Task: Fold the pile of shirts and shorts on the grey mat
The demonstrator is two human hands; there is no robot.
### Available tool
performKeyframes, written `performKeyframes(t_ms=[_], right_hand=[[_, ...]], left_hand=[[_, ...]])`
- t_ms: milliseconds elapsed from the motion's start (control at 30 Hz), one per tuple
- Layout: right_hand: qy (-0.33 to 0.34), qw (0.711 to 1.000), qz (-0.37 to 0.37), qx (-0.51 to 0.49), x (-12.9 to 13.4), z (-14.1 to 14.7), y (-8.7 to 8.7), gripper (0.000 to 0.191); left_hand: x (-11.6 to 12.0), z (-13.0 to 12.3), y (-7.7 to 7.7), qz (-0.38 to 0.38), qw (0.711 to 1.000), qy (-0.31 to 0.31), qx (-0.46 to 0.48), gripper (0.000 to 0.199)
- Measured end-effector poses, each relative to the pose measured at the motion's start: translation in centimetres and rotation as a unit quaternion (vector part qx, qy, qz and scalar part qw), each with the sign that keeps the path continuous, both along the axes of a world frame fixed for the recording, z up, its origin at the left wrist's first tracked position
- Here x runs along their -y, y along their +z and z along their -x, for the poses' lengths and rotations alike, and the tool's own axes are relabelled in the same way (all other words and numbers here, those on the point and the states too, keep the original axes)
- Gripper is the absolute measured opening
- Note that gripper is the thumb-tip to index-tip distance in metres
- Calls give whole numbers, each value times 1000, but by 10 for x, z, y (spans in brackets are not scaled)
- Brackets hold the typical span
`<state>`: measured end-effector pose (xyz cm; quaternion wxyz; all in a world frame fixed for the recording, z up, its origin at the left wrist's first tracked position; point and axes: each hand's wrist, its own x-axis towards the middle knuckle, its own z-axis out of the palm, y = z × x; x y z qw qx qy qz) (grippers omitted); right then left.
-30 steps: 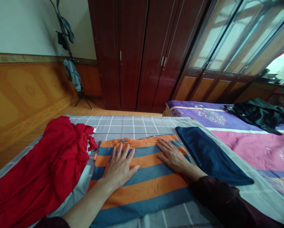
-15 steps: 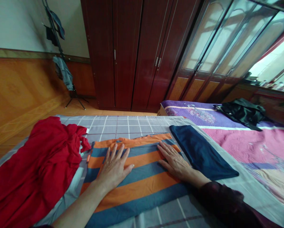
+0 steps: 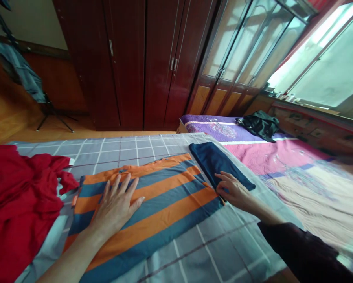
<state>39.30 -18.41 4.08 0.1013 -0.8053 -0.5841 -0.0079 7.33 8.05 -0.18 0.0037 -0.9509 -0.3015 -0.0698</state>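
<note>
While the left hand [image 3: 116, 206] is pressing spread flat on a striped orange-and-blue T-shirt [image 3: 155, 200], the right hand [image 3: 234, 192] is resting curled on a folded navy cloth [image 3: 212, 163] at the shirt's right edge. Both are lying on a grey checked bedsheet [image 3: 220, 251].

From my remote seat, the shirt [image 3: 164, 212] lies flat on the checked bedsheet [image 3: 176, 251], with a crumpled garment [image 3: 17, 196] to its left and a folded cloth [image 3: 212, 161] just beside it on the right. Behind the bed stands a wardrobe [image 3: 123, 67] (a clothes stand [image 3: 51, 110] sits left of it), while a second bed [image 3: 282, 169] lies to the right, beneath the window [image 3: 326, 55].
</note>
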Motion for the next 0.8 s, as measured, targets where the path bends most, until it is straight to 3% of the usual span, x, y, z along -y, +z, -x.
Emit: performKeyframes(t_ms=[167, 367, 600, 800], right_hand=[[0, 1000, -21, -22, 22, 13, -2, 16], [-42, 998, -41, 35, 36, 32, -11, 7], [-80, 991, -57, 86, 36, 50, -23, 12], [-60, 994, -83, 32, 29, 47, -26, 15]], left_hand=[[-1, 1, -4, -36, 999, -9, 6, 62], [-4, 2, -10, -56, 998, -17, 12, 61], [-6, 3, -15, -50, 998, -17, 17, 63], [-7, 4, -17, -53, 998, -23, 24, 62]])
